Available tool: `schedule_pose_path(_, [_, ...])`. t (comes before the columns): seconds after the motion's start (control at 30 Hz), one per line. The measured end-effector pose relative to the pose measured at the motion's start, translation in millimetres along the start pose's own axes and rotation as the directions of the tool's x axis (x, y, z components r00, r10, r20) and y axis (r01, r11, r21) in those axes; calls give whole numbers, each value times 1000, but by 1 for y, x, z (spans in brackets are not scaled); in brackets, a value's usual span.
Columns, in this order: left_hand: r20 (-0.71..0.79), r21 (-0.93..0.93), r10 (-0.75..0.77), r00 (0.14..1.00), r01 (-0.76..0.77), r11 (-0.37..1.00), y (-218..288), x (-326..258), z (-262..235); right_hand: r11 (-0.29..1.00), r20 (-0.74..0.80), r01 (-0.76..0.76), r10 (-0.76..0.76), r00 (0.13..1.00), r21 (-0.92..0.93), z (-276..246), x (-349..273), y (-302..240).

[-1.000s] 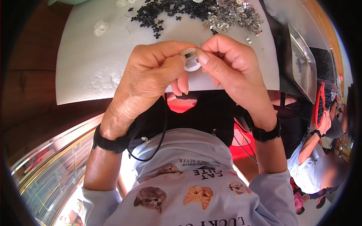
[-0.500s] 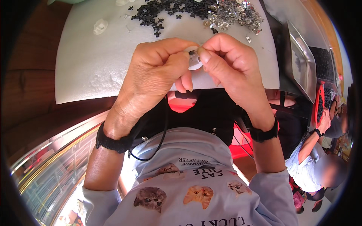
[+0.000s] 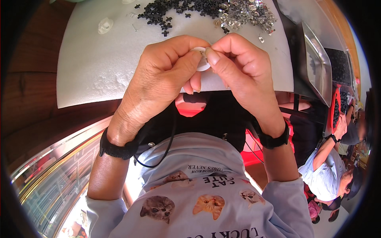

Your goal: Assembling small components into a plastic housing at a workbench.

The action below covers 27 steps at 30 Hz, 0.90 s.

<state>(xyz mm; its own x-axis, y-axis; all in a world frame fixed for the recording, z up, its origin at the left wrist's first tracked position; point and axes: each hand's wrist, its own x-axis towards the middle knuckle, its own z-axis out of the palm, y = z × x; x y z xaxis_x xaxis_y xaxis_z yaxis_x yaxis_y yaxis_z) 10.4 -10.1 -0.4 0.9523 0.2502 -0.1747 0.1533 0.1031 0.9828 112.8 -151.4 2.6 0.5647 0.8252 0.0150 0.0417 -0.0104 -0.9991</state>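
Observation:
Between my two hands is a small round white plastic part (image 3: 203, 65), held above the near part of a white foam-like sheet (image 3: 95, 75). My left hand (image 3: 168, 69) pinches it from the left, thumb over its face. From the other side my right hand (image 3: 240, 61) has thumb and forefinger closed at the part's right edge. Fingertips hide much of it, and whether a smaller piece sits in the right pinch cannot be made out. Beyond my hands lie a heap of black cross-shaped pieces (image 3: 158, 14) and a heap of small shiny metal clips (image 3: 248, 18).
Another white plastic part (image 3: 105, 25) lies at the sheet's far left. A metal tray (image 3: 317, 63) stands to the right. Further right, a co-worker (image 3: 327, 170) reaches to a red tray (image 3: 336, 107) of dark pieces. A pale green container edge (image 3: 71, 0) shows at far left.
My left thumb has moved further over the white part, and both hands have shifted slightly away from me. The part stays pinched between them.

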Motion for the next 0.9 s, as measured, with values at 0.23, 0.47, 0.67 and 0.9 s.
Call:
schedule_pose_path(0.23, [-7,28,36,999,-36,999,-5,-3,-6,995,-2,67,-67,998,-73,3,0,7])
schedule_pose_path(0.47, [5,-1,14,1000,-14,1000,-4,-6,-10,999,-2,34,-34,999,-34,9,0,4])
schedule_pose_path(0.67, [10,-8,28,1000,-28,1000,-6,-7,-11,999,-1,33,-33,999,-34,10,-1,1])
schedule_pose_path(0.9, [36,-98,86,996,-82,992,-8,-10,-16,998,5,63,-63,998,-18,11,-1,2])
